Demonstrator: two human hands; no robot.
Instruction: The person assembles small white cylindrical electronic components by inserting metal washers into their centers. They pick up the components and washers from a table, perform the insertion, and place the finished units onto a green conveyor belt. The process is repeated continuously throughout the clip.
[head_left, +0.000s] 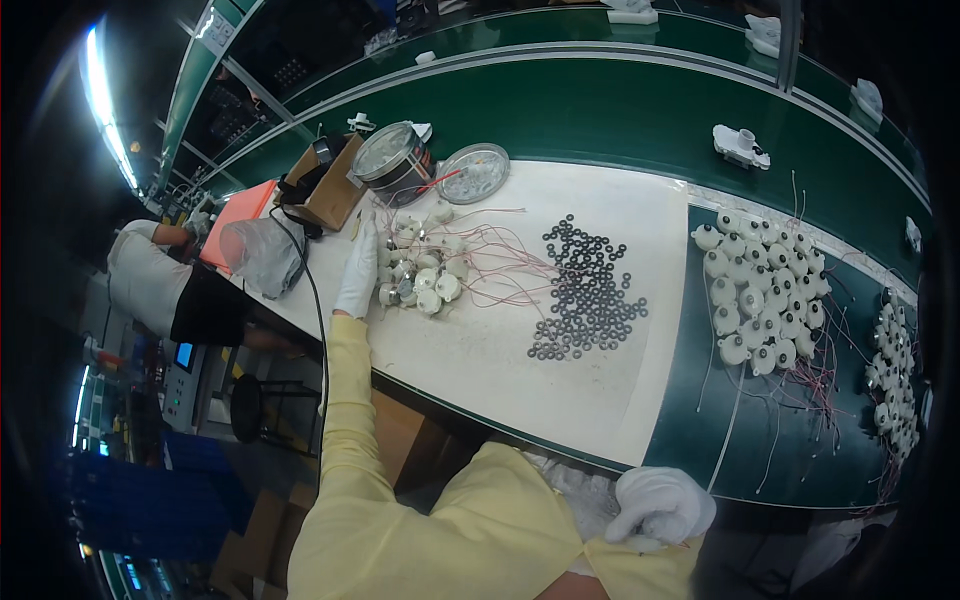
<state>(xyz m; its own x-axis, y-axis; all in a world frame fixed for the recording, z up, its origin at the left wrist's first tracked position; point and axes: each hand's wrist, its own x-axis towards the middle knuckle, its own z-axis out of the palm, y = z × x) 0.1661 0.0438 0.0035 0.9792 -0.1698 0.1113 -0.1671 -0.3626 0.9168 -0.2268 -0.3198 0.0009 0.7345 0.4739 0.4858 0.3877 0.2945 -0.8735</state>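
Yellow shirt (470, 530); left hand (357, 278) beside white parts (430, 280), right hand (668, 500) curled apart; grips unclear.

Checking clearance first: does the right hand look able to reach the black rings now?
Probably yes: the right hand is beside the table, with nothing apparent between it and the uncovered black rings.

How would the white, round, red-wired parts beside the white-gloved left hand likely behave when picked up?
The white round parts may roll, having rounded bodies. Their thin red wires look floppy, bending loosely, and could snag, since several cross.
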